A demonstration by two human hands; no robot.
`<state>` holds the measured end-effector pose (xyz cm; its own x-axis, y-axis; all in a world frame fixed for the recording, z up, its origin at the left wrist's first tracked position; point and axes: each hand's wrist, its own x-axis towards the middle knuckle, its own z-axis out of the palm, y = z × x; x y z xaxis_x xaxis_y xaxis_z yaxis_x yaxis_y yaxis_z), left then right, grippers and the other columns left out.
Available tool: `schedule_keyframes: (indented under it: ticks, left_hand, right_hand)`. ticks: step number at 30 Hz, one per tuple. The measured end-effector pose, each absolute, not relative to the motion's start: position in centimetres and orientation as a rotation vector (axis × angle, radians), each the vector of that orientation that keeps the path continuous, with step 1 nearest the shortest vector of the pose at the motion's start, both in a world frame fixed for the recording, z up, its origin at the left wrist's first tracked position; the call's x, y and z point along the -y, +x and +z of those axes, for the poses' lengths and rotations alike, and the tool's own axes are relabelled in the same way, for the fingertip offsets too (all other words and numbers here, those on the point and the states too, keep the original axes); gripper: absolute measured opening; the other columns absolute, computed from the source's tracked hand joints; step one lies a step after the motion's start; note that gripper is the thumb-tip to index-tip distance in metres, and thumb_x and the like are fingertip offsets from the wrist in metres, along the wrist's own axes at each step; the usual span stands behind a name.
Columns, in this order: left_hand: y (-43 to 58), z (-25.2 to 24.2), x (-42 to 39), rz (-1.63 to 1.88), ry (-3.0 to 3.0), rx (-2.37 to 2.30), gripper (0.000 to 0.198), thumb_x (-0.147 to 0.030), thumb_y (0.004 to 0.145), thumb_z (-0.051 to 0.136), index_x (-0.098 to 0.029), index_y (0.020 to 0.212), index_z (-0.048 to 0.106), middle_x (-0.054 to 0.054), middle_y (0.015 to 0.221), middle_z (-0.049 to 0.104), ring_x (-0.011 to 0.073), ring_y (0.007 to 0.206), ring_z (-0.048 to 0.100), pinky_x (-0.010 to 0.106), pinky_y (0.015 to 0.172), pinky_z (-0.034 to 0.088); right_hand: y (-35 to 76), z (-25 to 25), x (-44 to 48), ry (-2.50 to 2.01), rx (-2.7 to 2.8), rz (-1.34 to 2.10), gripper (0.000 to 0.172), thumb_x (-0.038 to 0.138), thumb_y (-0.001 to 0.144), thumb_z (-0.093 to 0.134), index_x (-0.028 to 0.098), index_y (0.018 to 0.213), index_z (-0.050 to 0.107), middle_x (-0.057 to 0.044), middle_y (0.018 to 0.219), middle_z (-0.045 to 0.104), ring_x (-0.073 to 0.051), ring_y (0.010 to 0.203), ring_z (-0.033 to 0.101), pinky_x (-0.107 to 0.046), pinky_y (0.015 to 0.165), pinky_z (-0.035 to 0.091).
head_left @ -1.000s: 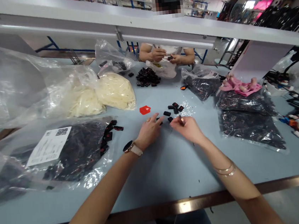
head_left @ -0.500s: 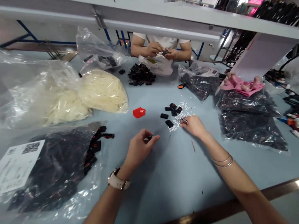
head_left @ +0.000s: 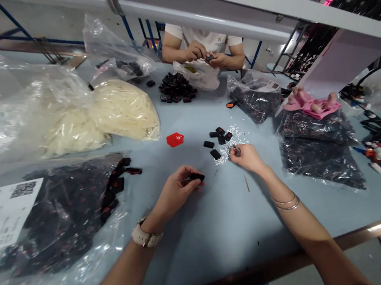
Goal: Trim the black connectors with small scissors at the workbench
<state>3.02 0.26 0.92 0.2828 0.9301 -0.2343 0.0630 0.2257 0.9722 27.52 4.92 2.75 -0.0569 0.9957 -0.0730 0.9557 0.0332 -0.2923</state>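
Observation:
My left hand (head_left: 175, 191) is closed around a small black plastic part (head_left: 197, 176), held between thumb and fingers just above the table. My right hand (head_left: 248, 158) pinches a short, dark greyish piece (head_left: 237, 150) whose kind is too small to make out. Its fingertips are at the edge of a scatter of tiny white pieces (head_left: 226, 151). Several loose black plastic parts (head_left: 215, 154) lie beside those pieces, left of my right hand. A flat red piece (head_left: 175, 139) rests farther left, beyond my left hand.
Clear bags of black parts lie left (head_left: 65, 219) and right (head_left: 318, 161), pink gloves (head_left: 316, 104) on the right one. A bag of cream-coloured pieces (head_left: 126, 110) stands back left. Across the table, a person's hands (head_left: 204, 57) work behind a black pile (head_left: 176, 87). A shelf (head_left: 230, 2) crosses above.
My left hand has turned, so the black part shows more clearly between its fingers. My right hand stays at the white pieces, its held piece now more upright. The camera view has shifted slightly.

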Motion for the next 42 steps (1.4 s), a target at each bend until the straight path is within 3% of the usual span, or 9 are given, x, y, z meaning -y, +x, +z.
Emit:
schedule_keyframes:
  ticks: [6, 11, 17, 25, 30, 36, 42]
  left_hand:
    - [2.9, 0.2, -0.4, 0.844, 1.130, -1.099, 0.031, -0.035, 0.063, 0.069, -0.019, 0.079, 0.048, 0.009, 0.101, 0.070, 0.0196, 0.087, 0.066, 0.036, 0.078, 0.054]
    - [2.9, -0.6, -0.5, 0.835, 1.193, -1.100, 0.028, -0.033, 0.064, 0.069, -0.019, 0.078, 0.049, 0.009, 0.098, 0.072, 0.0219, 0.089, 0.066, 0.037, 0.078, 0.052]
    - [3.2, -1.1, -0.4, 0.852, 1.309, -1.149, 0.022, -0.033, 0.068, 0.064, -0.020, 0.080, 0.051, 0.009, 0.095, 0.071, 0.0227, 0.091, 0.066, 0.039, 0.082, 0.051]
    - [3.4, -1.0, -0.2, 0.872, 1.450, -1.204, 0.018, -0.034, 0.071, 0.059, -0.019, 0.081, 0.054, 0.004, 0.082, 0.068, 0.0193, 0.076, 0.064, 0.033, 0.071, 0.050]
    - [3.4, -1.2, -0.3, 0.867, 1.476, -1.219, 0.019, -0.035, 0.073, 0.058, -0.019, 0.083, 0.053, 0.003, 0.080, 0.067, 0.0177, 0.071, 0.062, 0.031, 0.068, 0.049]
    - [3.6, -0.4, -0.2, 0.852, 1.573, -1.292, 0.017, -0.034, 0.074, 0.056, -0.020, 0.083, 0.055, 0.003, 0.080, 0.069, 0.0180, 0.071, 0.063, 0.031, 0.069, 0.049]
    - [3.8, -0.3, 0.1, 0.844, 1.656, -1.346, 0.014, -0.028, 0.075, 0.053, -0.021, 0.086, 0.057, 0.003, 0.082, 0.071, 0.0181, 0.072, 0.066, 0.030, 0.068, 0.049]
  right_hand:
    - [27.6, 3.0, -4.9, -1.910, 2.017, 0.542, 0.010, 0.020, 0.068, 0.052, 0.016, 0.060, 0.057, 0.004, 0.052, 0.047, -0.008, 0.050, 0.033, -0.022, 0.053, 0.029]
    - [26.2, 3.7, -4.0, -1.726, 1.759, 0.693, 0.005, 0.021, 0.065, 0.055, 0.017, 0.064, 0.057, 0.005, 0.052, 0.046, -0.008, 0.050, 0.039, -0.021, 0.053, 0.032]
    - [22.7, 3.1, -1.9, -1.433, 1.729, 0.992, 0.020, 0.024, 0.073, 0.054, 0.016, 0.084, 0.068, 0.003, 0.064, 0.054, -0.007, 0.051, 0.040, -0.021, 0.051, 0.034]
    - [20.1, 1.5, -0.9, -1.398, 1.386, 1.394, 0.013, 0.028, 0.072, 0.061, 0.017, 0.076, 0.066, 0.004, 0.060, 0.054, -0.007, 0.050, 0.040, -0.021, 0.049, 0.034]
    - [19.6, 0.9, -0.7, -1.367, 1.235, 1.357, 0.013, 0.028, 0.067, 0.068, 0.017, 0.074, 0.066, 0.005, 0.058, 0.054, -0.007, 0.051, 0.043, -0.021, 0.050, 0.037]
    - [19.8, -0.3, -0.5, -1.356, 1.283, 1.324, 0.017, 0.034, 0.072, 0.065, 0.017, 0.078, 0.067, 0.005, 0.056, 0.052, -0.008, 0.047, 0.043, -0.023, 0.048, 0.038]
    - [20.1, -0.6, -0.4, -1.208, 1.604, 0.993, 0.010, 0.024, 0.076, 0.061, 0.020, 0.074, 0.070, -0.003, 0.079, 0.065, -0.016, 0.078, 0.060, -0.030, 0.077, 0.048]
